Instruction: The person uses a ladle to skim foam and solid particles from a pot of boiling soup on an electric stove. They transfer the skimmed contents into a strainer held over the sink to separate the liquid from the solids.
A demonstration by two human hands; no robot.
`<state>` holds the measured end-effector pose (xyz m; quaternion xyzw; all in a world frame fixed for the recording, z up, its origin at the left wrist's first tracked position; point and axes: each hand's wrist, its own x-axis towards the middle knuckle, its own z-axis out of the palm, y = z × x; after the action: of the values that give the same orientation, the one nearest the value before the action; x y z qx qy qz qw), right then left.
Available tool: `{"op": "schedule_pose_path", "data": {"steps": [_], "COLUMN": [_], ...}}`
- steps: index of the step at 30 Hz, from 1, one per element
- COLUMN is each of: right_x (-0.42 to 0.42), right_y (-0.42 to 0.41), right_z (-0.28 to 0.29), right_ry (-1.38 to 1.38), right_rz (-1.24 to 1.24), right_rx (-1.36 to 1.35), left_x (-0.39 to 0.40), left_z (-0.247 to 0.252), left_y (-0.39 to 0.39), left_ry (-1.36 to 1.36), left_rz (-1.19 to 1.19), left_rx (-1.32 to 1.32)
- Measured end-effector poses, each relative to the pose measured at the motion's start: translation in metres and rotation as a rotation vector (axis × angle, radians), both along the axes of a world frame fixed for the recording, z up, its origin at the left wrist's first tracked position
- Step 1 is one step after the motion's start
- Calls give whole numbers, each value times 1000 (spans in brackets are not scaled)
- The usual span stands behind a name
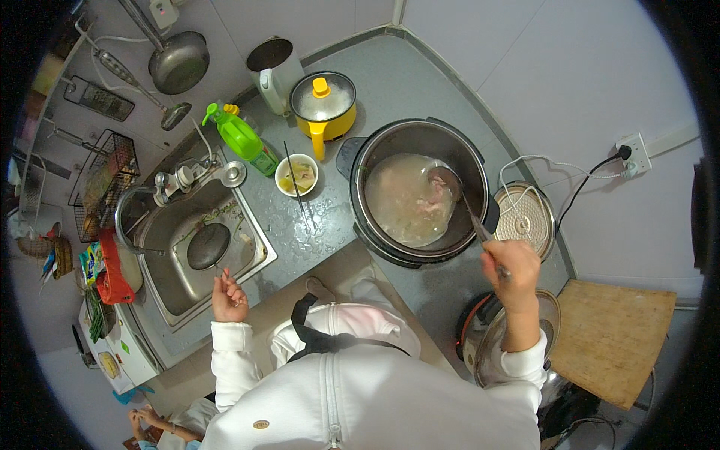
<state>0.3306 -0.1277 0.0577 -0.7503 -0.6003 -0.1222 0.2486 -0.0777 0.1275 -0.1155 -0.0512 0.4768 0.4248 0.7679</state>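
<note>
My right hand (pixel 513 269) grips the handle of a metal ladle (pixel 474 216). Its bowl is dipped in cloudy broth (pixel 402 197) with pale pink meat (pixel 433 198), inside a large electric pressure cooker pot (pixel 419 135) that stands lidless on the counter. Over the stainless steel sink (pixel 174 292), my left hand (pixel 229 298) holds the thin handle of a round, dark mesh skimmer (pixel 208 246). Green scraps (pixel 216 214) lie in the sink behind the skimmer. Whether the skimmer touches the sink bottom I cannot tell.
Between sink and pot stands a white bowl (pixel 297 166) of food with a dark chopstick across it. Behind are a green pump bottle (pixel 242 135), a yellow lidded pot (pixel 326 112) and a jug (pixel 275 73). A wooden board (pixel 613 337) is at right. Another person's hands (pixel 143 419) show lower left.
</note>
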Motion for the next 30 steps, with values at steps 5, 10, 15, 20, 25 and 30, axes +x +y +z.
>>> {"op": "schedule_pose_path", "data": {"steps": [5, 10, 15, 20, 25, 30], "right_x": [-2, -11, -27, -15, -10, -14], "right_y": [3, 6, 17, 17, 0, -8], "right_z": [-35, -69, -70, -64, -65, -60], "right_ry": [76, 355, 874, 1197, 1300, 1333], "right_rz": [-32, -178, -417, -614, -669, -652], "right_rx": [138, 319, 434, 557, 678, 755], "left_x": [1, 0, -1, -3, 1, 2], "left_z": [1, -1, -1, -3, -1, -3], "left_y": [1, 1, 2, 2, 1, 2], "left_ry": [-9, -10, -10, -37, -26, -3], "left_rz": [-11, -18, -24, -16, 5, -6], "left_rx": [-6, 17, 7, 6, -11, 5]}}
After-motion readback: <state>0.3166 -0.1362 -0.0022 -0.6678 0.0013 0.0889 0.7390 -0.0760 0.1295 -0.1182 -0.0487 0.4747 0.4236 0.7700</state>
